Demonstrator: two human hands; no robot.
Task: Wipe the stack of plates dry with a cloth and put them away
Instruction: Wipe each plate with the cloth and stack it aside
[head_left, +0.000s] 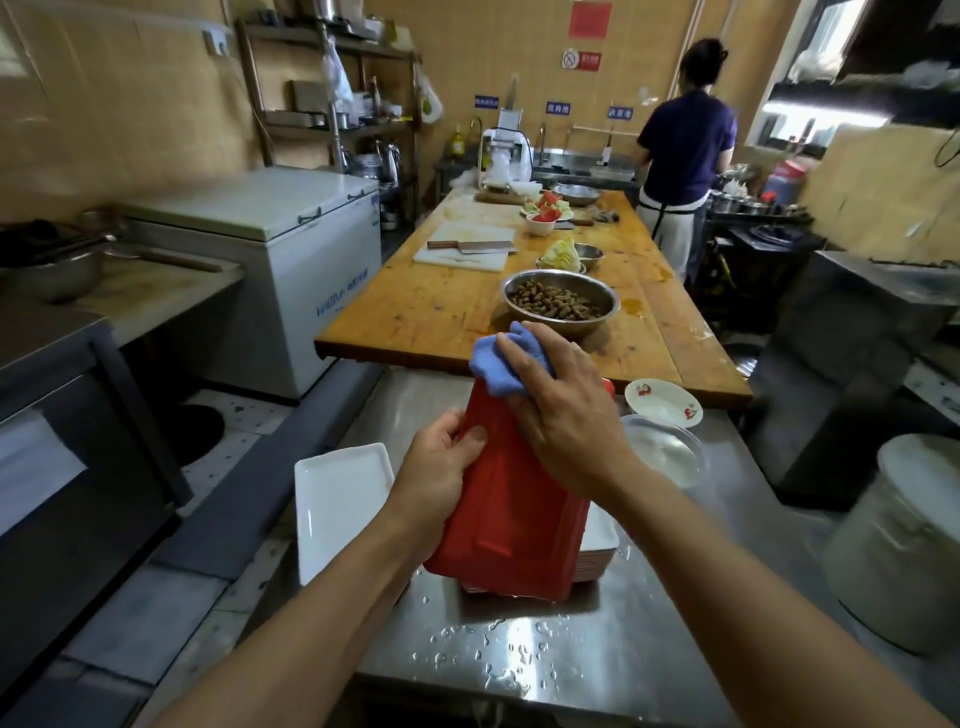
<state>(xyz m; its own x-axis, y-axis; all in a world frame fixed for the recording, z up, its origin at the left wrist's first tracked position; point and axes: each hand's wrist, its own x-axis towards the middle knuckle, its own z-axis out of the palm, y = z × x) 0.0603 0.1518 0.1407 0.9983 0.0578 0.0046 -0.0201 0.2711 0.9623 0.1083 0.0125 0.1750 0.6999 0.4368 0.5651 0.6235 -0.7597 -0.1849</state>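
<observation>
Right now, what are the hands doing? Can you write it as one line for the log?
step: wiping | left hand: grips red plate, tilted | right hand: presses blue cloth on it | stack: beneath, waiting

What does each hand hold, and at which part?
Left hand grips the red plate at its left edge; right hand presses the blue cloth on its upper end.

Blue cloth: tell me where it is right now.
In the head view, the blue cloth sits centre frame, pressed by the right hand against the top of the red plate gripped by the left hand.
</observation>
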